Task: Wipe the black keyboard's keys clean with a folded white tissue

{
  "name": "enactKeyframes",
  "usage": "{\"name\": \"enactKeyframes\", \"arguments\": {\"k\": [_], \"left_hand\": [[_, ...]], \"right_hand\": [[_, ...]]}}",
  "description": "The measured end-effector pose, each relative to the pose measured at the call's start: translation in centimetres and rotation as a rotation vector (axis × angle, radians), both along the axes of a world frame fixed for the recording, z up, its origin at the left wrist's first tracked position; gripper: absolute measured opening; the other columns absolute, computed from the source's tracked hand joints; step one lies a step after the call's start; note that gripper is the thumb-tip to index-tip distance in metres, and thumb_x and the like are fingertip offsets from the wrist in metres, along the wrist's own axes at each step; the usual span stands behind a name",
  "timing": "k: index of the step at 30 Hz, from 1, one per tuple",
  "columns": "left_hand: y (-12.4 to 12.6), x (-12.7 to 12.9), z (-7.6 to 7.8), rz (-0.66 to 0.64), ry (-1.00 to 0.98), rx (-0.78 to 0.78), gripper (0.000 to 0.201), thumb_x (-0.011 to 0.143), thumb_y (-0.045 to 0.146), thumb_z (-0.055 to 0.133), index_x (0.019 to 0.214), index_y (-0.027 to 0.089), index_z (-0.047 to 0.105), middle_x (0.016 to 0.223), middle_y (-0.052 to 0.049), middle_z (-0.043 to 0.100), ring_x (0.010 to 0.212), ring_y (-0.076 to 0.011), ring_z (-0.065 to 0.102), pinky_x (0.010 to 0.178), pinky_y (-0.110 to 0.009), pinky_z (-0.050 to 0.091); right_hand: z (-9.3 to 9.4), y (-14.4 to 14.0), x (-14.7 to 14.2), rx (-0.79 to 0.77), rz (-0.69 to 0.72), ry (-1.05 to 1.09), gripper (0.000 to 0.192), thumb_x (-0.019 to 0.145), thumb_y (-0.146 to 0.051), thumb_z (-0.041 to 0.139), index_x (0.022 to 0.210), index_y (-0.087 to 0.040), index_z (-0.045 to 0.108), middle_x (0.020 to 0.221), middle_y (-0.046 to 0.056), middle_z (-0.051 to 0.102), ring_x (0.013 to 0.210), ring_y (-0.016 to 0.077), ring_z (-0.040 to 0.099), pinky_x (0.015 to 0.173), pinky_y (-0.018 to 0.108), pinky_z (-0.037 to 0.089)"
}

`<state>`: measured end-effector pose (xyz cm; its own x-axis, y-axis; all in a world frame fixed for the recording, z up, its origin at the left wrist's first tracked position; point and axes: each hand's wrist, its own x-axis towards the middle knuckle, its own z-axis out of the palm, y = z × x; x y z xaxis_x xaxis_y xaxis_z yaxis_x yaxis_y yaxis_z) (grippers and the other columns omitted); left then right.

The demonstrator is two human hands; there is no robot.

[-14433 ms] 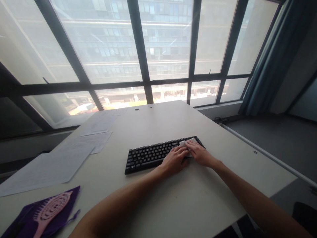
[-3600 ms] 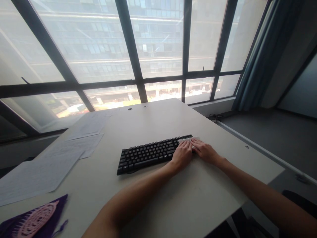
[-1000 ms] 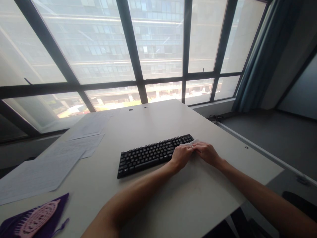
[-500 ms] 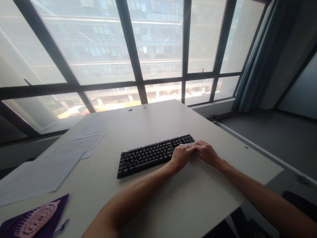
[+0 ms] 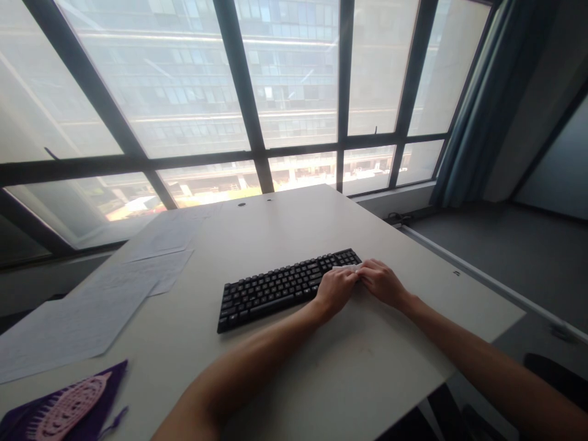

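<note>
A black keyboard (image 5: 275,288) lies across the middle of the white table (image 5: 294,367). My left hand (image 5: 335,289) and my right hand (image 5: 380,283) meet at the keyboard's right end. Between their fingertips is a small white wipe (image 5: 348,268), mostly hidden by the fingers. Both hands pinch it, low against the keyboard's near right corner.
Several paper sheets (image 5: 92,300) are spread over the table's left side. A pink hairbrush (image 5: 64,413) rests on a purple cloth (image 5: 27,416) at the near left corner. Large windows rise behind the table, and a blue curtain (image 5: 478,104) hangs at the right.
The wipe stuck up between my fingers a second ago; now it is pressed flatter and lower against the keyboard's corner. The hands have barely shifted.
</note>
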<state>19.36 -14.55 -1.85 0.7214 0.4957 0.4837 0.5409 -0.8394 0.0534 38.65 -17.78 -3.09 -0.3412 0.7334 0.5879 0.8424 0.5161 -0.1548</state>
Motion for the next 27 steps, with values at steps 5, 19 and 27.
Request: {"name": "enactKeyframes", "arguments": {"k": [5, 19, 27], "left_hand": [[0.4, 0.2, 0.5, 0.002, -0.099, 0.054, 0.020, 0.100, 0.018, 0.055, 0.114, 0.018, 0.069, 0.122, -0.008, 0.073, 0.116, -0.0213, 0.067, 0.104, -0.035, 0.052], [1.9, 0.5, -1.0, 0.104, 0.047, -0.067, 0.056, 0.101, 0.041, 0.051, 0.144, 0.006, 0.045, 0.154, -0.024, 0.045, 0.147, -0.0337, 0.038, 0.120, -0.048, 0.033], [1.8, 0.3, -0.7, 0.072, 0.046, -0.049, 0.048, 0.098, 0.041, 0.055, 0.134, 0.010, 0.052, 0.148, -0.020, 0.052, 0.142, -0.0313, 0.044, 0.120, -0.045, 0.033]], "right_hand": [[0.6, 0.1, -0.2, 0.085, -0.046, 0.028, 0.022, 0.098, -0.016, 0.052, 0.104, -0.020, 0.073, 0.104, 0.010, 0.073, 0.099, 0.0246, 0.063, 0.090, 0.039, 0.046], [-2.5, 4.3, 0.2, -0.234, -0.014, 0.139, 0.053, 0.104, -0.037, 0.035, 0.147, -0.013, 0.052, 0.157, 0.015, 0.045, 0.148, 0.0277, 0.038, 0.123, 0.048, 0.032], [-2.2, 5.1, 0.5, -0.256, 0.032, 0.095, 0.050, 0.103, -0.033, 0.036, 0.147, -0.018, 0.055, 0.153, 0.010, 0.051, 0.146, 0.0263, 0.042, 0.123, 0.048, 0.033]]}}
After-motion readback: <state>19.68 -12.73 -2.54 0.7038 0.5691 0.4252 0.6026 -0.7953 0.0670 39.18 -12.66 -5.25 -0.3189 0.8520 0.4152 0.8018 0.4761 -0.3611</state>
